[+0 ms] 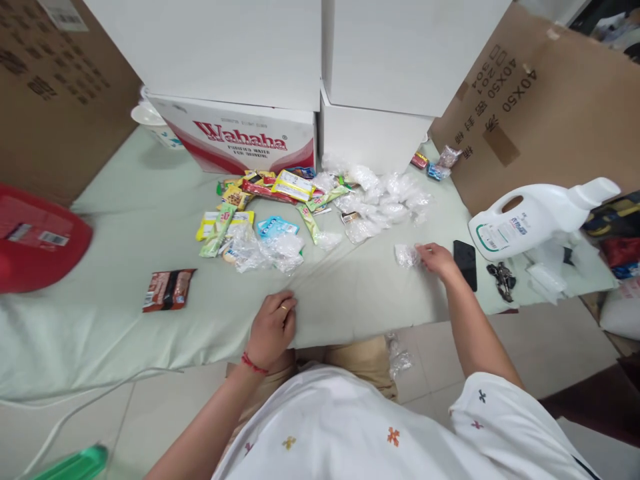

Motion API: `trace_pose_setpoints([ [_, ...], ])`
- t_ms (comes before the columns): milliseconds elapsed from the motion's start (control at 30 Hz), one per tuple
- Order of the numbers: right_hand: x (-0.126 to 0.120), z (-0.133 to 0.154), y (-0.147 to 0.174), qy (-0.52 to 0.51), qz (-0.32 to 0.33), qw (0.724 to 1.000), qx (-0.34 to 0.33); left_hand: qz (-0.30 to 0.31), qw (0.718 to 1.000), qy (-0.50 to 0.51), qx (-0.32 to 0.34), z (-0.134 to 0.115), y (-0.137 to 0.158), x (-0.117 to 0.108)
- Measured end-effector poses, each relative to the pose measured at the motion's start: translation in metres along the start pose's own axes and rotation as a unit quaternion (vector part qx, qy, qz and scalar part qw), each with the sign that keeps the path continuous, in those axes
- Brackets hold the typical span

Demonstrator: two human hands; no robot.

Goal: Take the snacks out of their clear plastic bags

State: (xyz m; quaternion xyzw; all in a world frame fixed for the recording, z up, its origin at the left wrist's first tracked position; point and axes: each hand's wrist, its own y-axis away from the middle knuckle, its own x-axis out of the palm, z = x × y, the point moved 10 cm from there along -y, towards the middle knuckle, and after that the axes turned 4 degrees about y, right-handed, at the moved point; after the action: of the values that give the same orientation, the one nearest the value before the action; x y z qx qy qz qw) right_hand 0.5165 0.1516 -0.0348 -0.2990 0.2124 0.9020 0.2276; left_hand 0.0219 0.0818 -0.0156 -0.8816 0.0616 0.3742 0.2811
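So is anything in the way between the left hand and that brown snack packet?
Nothing visible. Only bare green cloth lies between the left hand and the brown snack packet.

Bright, even indoor light is falling from overhead, with only soft shadows showing under the white stacked cardboard boxes (310, 60). Wide-angle distortion is bending the edges. The red plastic container (35, 240) at left is smearing slightly; the centre is staying sharp.
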Motion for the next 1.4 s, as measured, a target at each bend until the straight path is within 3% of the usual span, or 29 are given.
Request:
trace_pose_setpoints([
  [167,0.040,0.022,0.030,-0.075,0.071,0.992,-0.076,0.005,1.000,-0.002,-0.001,0.004,0.000,0.004],
  [400,0.064,0.048,0.076,-0.219,0.094,0.962,-0.133,0.009,1.000,0.011,-0.012,0.006,-0.003,0.007],
  [533,0.064,0.054,0.085,-0.304,0.084,0.946,-0.074,0.005,0.999,0.034,-0.025,0.006,-0.004,0.003],
  [667,0.076,0.059,0.104,-0.335,0.099,0.937,-0.024,-0.069,0.990,0.103,-0.071,0.001,-0.001,-0.018],
  [767,0.100,0.062,0.133,-0.343,0.130,0.930,-0.006,-0.085,0.963,0.203,-0.156,-0.010,0.001,-0.016],
  [933,0.143,0.069,0.190,-0.335,0.185,0.924,0.010,0.029,0.875,0.424,-0.235,-0.045,-0.011,0.043],
  [1100,0.154,0.063,0.211,-0.335,0.216,0.917,0.010,0.056,0.795,0.516,-0.314,-0.038,-0.006,0.068],
  [1167,0.138,0.059,0.210,-0.300,0.167,0.939,-0.030,0.059,0.780,0.531,-0.326,-0.035,0.000,0.068],
  [1267,0.103,0.072,0.221,-0.187,0.055,0.960,-0.199,0.055,0.766,0.536,-0.350,-0.031,0.012,0.067],
  [1333,0.101,0.090,0.240,-0.088,0.049,0.940,-0.327,0.061,0.758,0.544,-0.355,-0.032,0.016,0.069],
  [1400,0.115,0.099,0.253,-0.018,0.095,0.913,-0.396,0.075,0.747,0.560,-0.350,-0.034,0.017,0.071],
])
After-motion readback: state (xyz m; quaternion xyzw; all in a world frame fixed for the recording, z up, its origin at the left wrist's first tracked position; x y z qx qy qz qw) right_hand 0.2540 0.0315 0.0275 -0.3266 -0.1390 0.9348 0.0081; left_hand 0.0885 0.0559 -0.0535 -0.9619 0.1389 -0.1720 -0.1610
